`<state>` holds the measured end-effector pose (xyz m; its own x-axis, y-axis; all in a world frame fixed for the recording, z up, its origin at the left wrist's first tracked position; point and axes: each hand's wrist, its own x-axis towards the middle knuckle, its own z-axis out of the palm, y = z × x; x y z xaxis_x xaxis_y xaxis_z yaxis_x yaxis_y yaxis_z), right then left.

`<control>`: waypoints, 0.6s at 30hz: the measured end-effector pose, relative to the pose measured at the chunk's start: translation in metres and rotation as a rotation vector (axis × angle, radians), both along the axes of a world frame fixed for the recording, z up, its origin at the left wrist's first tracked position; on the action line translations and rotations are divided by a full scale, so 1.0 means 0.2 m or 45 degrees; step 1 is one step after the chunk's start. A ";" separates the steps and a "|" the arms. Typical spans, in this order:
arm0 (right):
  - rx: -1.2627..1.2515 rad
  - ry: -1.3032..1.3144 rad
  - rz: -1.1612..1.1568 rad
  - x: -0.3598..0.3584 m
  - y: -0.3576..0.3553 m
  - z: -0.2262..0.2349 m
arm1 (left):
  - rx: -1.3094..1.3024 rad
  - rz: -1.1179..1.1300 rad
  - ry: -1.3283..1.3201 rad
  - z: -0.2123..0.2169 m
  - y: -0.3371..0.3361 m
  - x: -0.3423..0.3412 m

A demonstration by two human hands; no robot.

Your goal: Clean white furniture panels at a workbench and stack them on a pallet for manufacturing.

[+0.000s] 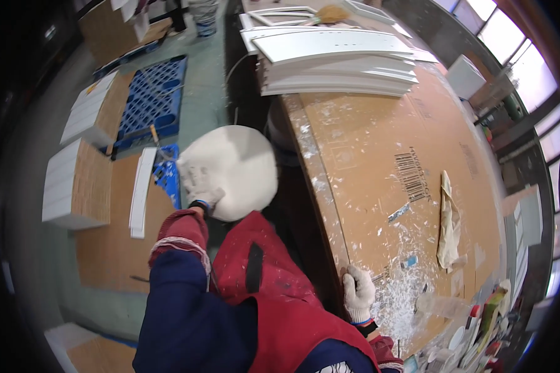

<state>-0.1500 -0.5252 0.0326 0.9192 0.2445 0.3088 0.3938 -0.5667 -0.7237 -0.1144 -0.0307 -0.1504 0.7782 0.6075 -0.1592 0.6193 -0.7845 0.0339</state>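
The left hand [200, 186], in a white work glove, is closed around the edge of a round white panel [238, 171] and holds it out over the gap between the bench [367, 155] and the floor, off to the person's left and well clear of the benchtop. The fingers wrap the disc's lower left rim; the rest of it hangs free in the air, its flat face turned up toward the camera.

The right hand [359, 292], also gloved, lies fingers-down on the near edge of the bench – resting or bracing there, gripping nothing that can be seen. Around it the cardboard-covered top is strewn with white chips and shavings.

The disc looks like a stiff painted board – rigid, probably not heavy since one hand carries it by the rim, but smooth-faced and likely to slip in a glove. Held at one edge it will want to tip; a second hold on the opposite rim would steady it, and the painted face and edge seem likely to mark or chip if knocked.

Further along the bench sits a stack of long white panels [339, 62], and a crumpled rag [448, 224] lies to the right. On the floor are a blue pallet [152, 99] and blocks of stacked white boards [74, 183]
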 end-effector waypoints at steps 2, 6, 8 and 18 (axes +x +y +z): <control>-0.178 0.128 -0.002 0.03 0.02 0.02 | -0.159 0.098 -0.011 0.11 0.08 0.15; -0.364 0.211 -0.030 0.05 0.08 0.06 | -0.217 0.254 0.090 0.11 0.35 0.39; -0.393 0.146 -0.017 0.02 0.07 0.03 | 0.063 -0.106 0.260 -0.02 0.60 0.26; -0.911 0.985 -0.430 0.11 0.19 0.10 | -0.192 0.086 -0.072 0.12 0.38 0.31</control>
